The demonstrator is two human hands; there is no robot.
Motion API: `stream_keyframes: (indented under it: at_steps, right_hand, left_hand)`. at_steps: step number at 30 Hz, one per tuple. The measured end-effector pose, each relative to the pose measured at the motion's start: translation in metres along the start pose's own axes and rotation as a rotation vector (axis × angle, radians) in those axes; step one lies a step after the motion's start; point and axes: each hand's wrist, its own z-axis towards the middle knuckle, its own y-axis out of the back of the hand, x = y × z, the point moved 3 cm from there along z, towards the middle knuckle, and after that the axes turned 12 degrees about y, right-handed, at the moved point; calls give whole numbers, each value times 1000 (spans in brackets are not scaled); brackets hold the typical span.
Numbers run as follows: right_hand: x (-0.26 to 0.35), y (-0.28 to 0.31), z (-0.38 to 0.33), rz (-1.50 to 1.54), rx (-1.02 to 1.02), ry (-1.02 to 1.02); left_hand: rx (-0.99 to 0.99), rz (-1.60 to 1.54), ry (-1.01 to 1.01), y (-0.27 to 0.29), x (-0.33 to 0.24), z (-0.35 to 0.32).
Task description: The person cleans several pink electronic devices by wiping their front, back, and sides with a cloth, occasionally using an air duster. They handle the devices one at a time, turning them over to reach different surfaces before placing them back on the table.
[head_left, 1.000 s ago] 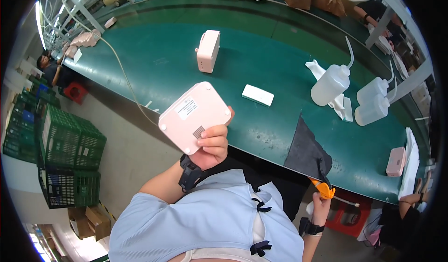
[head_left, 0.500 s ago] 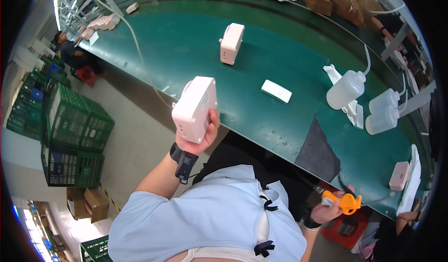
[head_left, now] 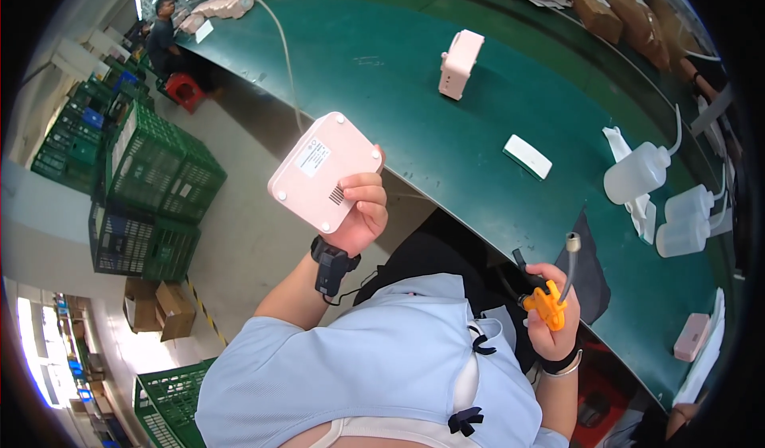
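Observation:
My left hand [head_left: 365,215] grips a pale pink box-shaped device [head_left: 307,175] by one edge, held up left of the table's edge. Its flat face with white round feet, a label and a slotted vent is turned toward me. In my right hand [head_left: 566,335] is an orange air blow gun [head_left: 545,308], its bent tube and metal tip pointing up. The fingers wrap around the gun's body, just off the table's near edge. A second pink device [head_left: 460,65] stands upright on the green table [head_left: 382,121], and a white rectangular block [head_left: 527,158] lies nearer.
White squeeze bottles [head_left: 636,174] stand at the right on the table, beside a dark cloth [head_left: 588,277] at its edge. Further right lies a small pink box [head_left: 692,337]. Green crates [head_left: 163,161] are stacked on the floor at the left. A person [head_left: 162,37] sits at the table's far left.
The pink device in my left hand has turned, bringing its footed face into view. My right hand has risen with the air blow gun, whose tip now points up. The view has swung left.

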Motion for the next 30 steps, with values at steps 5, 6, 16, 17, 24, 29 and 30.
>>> stream_keyframes:
  at_steps: [5,6,16,17,24,29,30]
  right_hand:
    - [-1,8,-48,-111,-484,-165]
    - [-5,7,-69,-153,-509,-187]
    - [-26,13,-159,-287,-900,-630]
    - [-29,13,-159,-330,-910,-654]
    - [-36,25,-178,66,-456,-978]
    - [20,33,-102,525,-327,-716]
    - [29,35,-80,466,-336,-639]
  left_hand:
    - [-52,19,49,14,-7,3]
    - [-70,-17,65,20,-9,6]
    - [-144,130,262,21,34,69]
    - [-184,182,283,21,37,74]
    - [-181,184,480,29,63,92]
    - [-152,162,460,36,74,104]
    - [-104,137,447,37,75,105]
